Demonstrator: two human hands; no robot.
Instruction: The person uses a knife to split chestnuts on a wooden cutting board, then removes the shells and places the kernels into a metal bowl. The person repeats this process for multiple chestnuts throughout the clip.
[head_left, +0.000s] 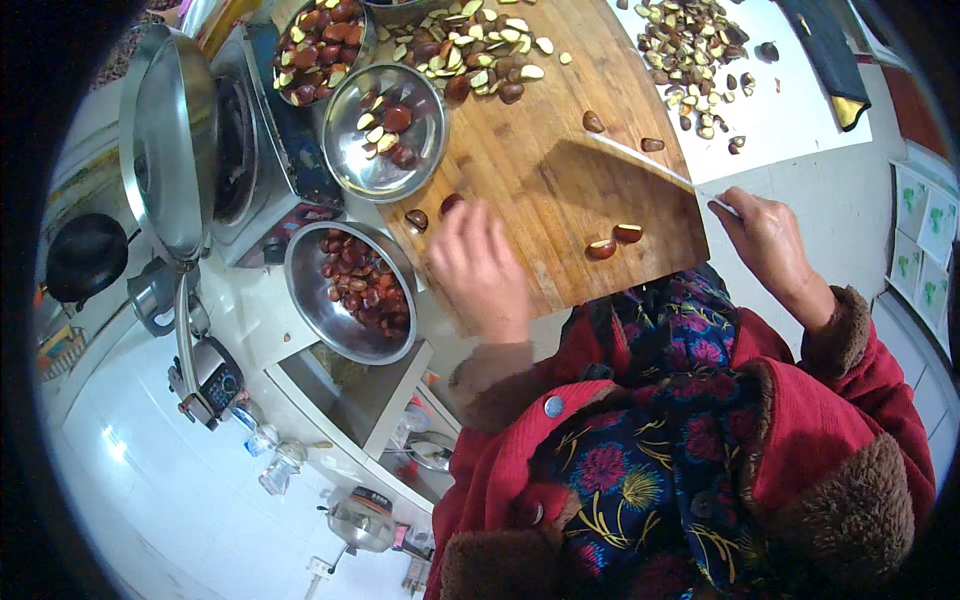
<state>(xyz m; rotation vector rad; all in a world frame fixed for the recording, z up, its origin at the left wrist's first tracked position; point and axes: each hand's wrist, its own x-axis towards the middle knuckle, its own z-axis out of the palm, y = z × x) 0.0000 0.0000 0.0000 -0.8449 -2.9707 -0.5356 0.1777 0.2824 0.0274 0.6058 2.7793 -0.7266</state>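
Note:
My right hand (768, 245) is closed around the handle of a knife (640, 158), held over the right side of a wooden cutting board (490, 165). Blurred by motion, my left hand (482, 272) is at the board's left edge, its fingertips at a brown chestnut (453, 203); whether they grip it cannot be made out. Another chestnut (416, 220) lies just left of it. Two cut chestnut pieces (601, 250) with pale faces rest near the board's front edge. Two more brown pieces (652, 145) lie by the blade. Many cut chestnuts (480, 60) cover the board's far end.
Left of the board stand a steel bowl (432, 125) with a few cut chestnuts, a fuller bowl (280, 95) behind it, and a bowl of whole chestnuts (300, 285) nearer me. A stove (300, 150) and upright wok (165, 150) are farther left. Cut pieces (690, 50) cover a white sheet (800, 140).

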